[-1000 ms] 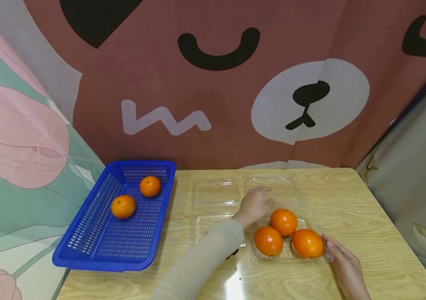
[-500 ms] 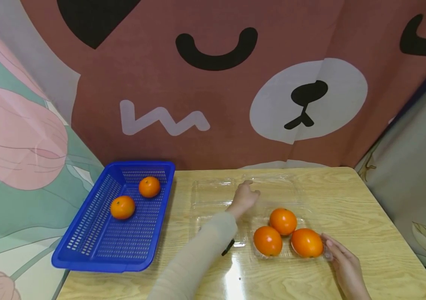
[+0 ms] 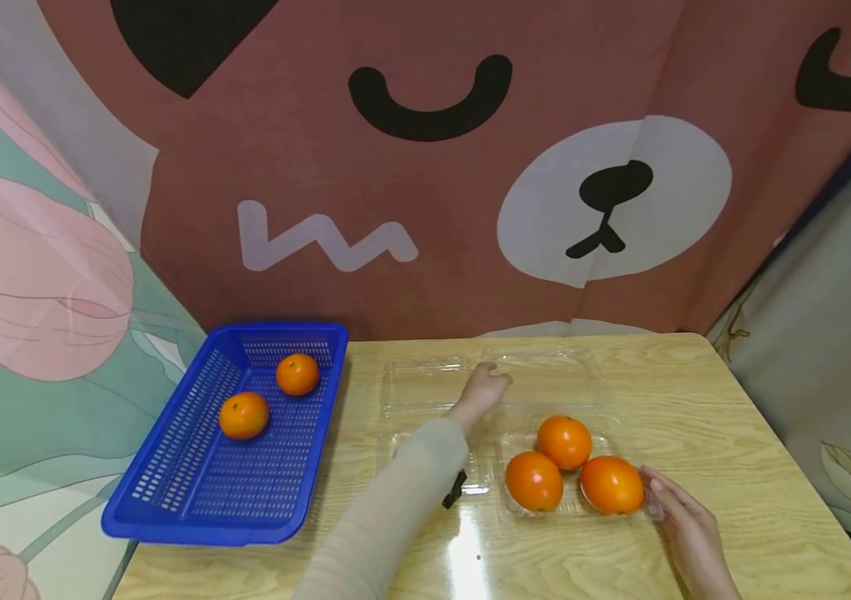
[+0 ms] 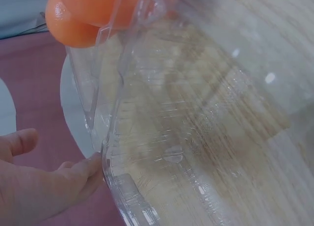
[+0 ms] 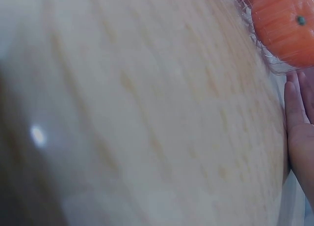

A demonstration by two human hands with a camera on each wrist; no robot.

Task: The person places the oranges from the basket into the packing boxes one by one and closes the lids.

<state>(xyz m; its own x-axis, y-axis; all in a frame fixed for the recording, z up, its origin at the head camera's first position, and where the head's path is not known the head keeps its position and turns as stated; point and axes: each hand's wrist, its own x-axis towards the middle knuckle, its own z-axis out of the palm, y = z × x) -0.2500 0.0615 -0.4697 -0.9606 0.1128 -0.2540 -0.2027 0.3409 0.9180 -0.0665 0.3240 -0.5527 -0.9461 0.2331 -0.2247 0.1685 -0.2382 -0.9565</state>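
Three oranges [image 3: 564, 442] sit in the base of a clear plastic clamshell box [image 3: 583, 510] on the right half of the table. Its lid [image 3: 556, 383] lies folded back behind them. My left hand [image 3: 483, 390] reaches to the lid's left side. In the left wrist view, fairly straight fingers [image 4: 81, 174] touch the clear plastic edge, with the thumb held apart. My right hand [image 3: 688, 525] lies along the right side of the box base, by the nearest orange. The right wrist view has its extended fingers [image 5: 294, 100] just under the box corner, below an orange [image 5: 287, 34].
A blue plastic basket [image 3: 323, 433] at the left holds two more oranges [image 3: 244, 415]. Another opened clear box [image 3: 425, 385] lies between it and the filled one, partly under my left sleeve [image 3: 402, 492]. A printed curtain [image 3: 440, 300] hangs behind the table [image 3: 725, 417].
My left hand has moved left and slightly back, from over the lid's front to its left side. The right hand and the oranges in the box have stayed in place.
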